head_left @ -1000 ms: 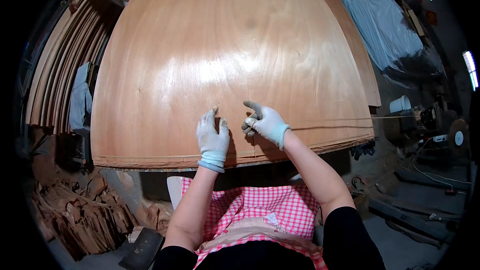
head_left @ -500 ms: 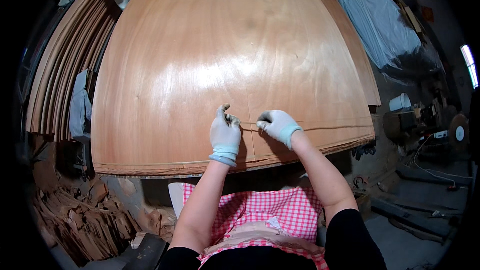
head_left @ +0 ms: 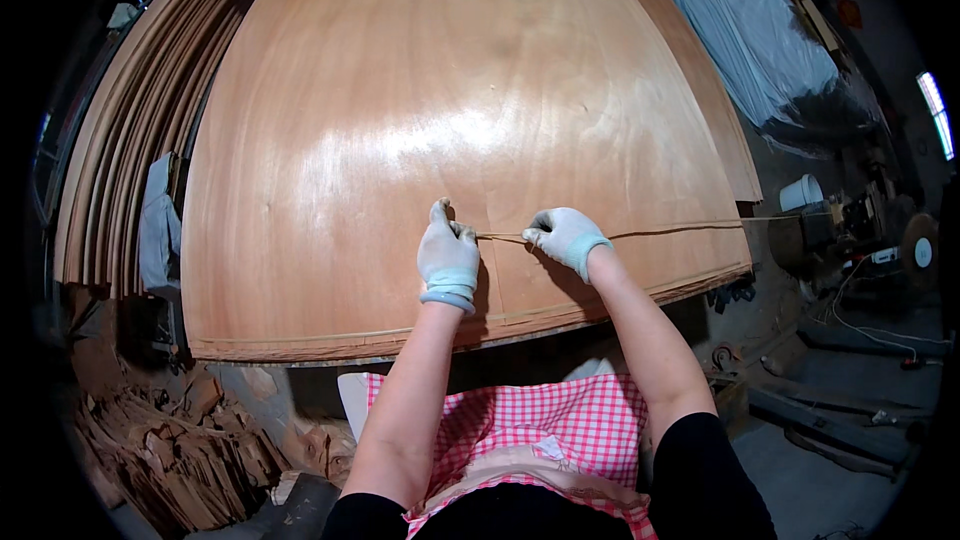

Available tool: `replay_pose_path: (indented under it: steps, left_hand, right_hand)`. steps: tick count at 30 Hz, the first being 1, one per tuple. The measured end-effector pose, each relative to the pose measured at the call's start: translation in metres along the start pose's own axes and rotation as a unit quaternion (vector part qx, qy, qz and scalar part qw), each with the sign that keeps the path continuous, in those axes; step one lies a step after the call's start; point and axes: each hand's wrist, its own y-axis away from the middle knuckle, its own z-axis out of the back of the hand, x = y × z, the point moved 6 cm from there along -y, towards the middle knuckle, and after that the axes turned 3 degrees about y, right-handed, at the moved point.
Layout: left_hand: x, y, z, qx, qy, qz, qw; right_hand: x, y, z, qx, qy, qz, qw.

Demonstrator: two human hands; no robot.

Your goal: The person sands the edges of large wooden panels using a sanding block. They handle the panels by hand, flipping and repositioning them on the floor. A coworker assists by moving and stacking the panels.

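Observation:
A broad reddish-tan wood veneer sheet (head_left: 350, 70) lies before me on top of a stack, with a fine seam or crack near its front middle. Both my hands wear whitish gloves with pale aqua cuffs. Just above the sheet, my left hand (head_left: 448, 258) pinches one end of a thin tan strip (head_left: 680, 227), its index finger pointing away from me. A short way to the right, my right hand (head_left: 566, 240) has its fingertips closed on the same strip. Beyond that hand, the strip runs across the sheet and past its right edge. Its exact material cannot be made out.
Curved, stacked wood sheets (head_left: 150, 130) stand at the left. Broken veneer scraps (head_left: 180, 450) heap on the floor at lower left. A plastic-covered pile (head_left: 755, 35) is at far right, above a white bucket (head_left: 800, 192). Cables (head_left: 850, 330) trail over the right-hand floor.
My right hand has shifted slightly right and away from me, widening the gap between the hands. The strip's right-hand length sits a little farther up the sheet. My left hand keeps its pinch.

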Motion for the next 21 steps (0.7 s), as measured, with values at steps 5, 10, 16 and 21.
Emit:
replay_pose_path:
  steps: [5, 10, 16, 21]
  left_hand:
    - [-0.001, 0.002, -0.001, -0.004, -0.035, -0.009, 0.999]
    - [-0.002, 0.000, -0.005, 0.010, -0.037, -0.012, 0.999]
    - [0.007, -0.004, -0.006, -0.006, -0.094, -0.026, 0.995]
    - [0.008, -0.006, -0.007, -0.001, -0.039, -0.034, 0.999]
  right_hand:
    - [0.006, 0.002, 0.005, -0.035, 0.067, -0.015, 0.997]
    - [-0.012, -0.001, -0.003, -0.057, -0.020, 0.104, 0.993]
    - [-0.014, 0.002, -0.005, 0.035, -0.172, 0.018, 0.984]
    - [-0.024, 0.007, -0.002, 0.048, -0.146, 0.011, 0.988]
